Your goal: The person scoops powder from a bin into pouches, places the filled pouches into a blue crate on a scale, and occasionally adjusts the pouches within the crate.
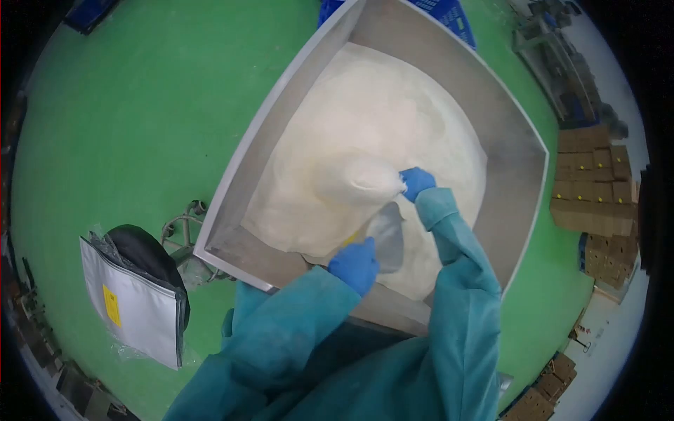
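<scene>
A large metal bin point(516, 158) in front of me holds a broad mound of off-white powder point(393, 91). My right hand point(419, 184), in a blue glove, is closed around the handle end of a scoop point(401, 186). Powder heaps over the scoop, so most of its body is hidden. Nearer to me, my left hand point(354, 266), also gloved in blue, is closed on a translucent plastic bag point(387, 240). A patch of yellow shows beside that hand. The bag lies low over the powder, just below the loaded scoop.
To the left, a silver-white pouch point(137, 302) with a yellow label and clear plastic around it leans on a round black seat point(144, 256). Stacked cardboard boxes point(593, 182) stand at the right wall. A blue crate point(449, 17) is behind the bin, on green floor point(154, 112).
</scene>
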Demonstrator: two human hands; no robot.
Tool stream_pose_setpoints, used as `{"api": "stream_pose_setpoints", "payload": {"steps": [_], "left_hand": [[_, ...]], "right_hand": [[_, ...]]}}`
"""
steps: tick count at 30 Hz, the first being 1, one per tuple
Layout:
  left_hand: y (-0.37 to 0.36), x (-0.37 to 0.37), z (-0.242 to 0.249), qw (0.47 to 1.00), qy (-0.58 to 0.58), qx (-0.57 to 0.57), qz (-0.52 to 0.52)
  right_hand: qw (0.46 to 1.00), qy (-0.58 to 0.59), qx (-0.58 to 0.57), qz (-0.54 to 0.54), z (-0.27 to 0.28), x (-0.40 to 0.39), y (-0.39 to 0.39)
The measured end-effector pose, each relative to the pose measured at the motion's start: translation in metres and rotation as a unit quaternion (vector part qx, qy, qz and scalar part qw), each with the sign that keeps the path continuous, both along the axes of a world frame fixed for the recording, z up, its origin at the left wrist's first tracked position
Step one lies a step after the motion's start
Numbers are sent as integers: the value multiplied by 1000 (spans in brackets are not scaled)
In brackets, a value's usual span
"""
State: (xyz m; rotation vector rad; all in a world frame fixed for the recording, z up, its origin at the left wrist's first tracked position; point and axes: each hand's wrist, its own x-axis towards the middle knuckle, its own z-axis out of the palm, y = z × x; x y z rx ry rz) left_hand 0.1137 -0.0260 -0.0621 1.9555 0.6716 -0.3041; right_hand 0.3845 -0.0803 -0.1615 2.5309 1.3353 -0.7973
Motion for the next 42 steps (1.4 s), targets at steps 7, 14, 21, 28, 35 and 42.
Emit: {"api": "stream_pose_setpoints", "payload": {"steps": [7,14,21,28,35,42], "left_hand": [[12,12,-7,998,0,-33,61],[12,12,-2,998,18,3,66],[-1,3,-4,1000,26,11,-14],[-34,-11,14,994,-15,1,-105],[-24,-5,7,994,25,-32,-98],[-6,-5,6,997,31,-17,-70]], "right_hand": [[983,-109,-43,142,223,-4,-6],[945,-125,-160,255,137,-108,15],[971,-150,-65,174,309,-104,55],[978,-111,-45,174,9,51,24],[998,59,34,18,-176,-60,23],[992,105,-13,-74,-71,-41,-9]]}}
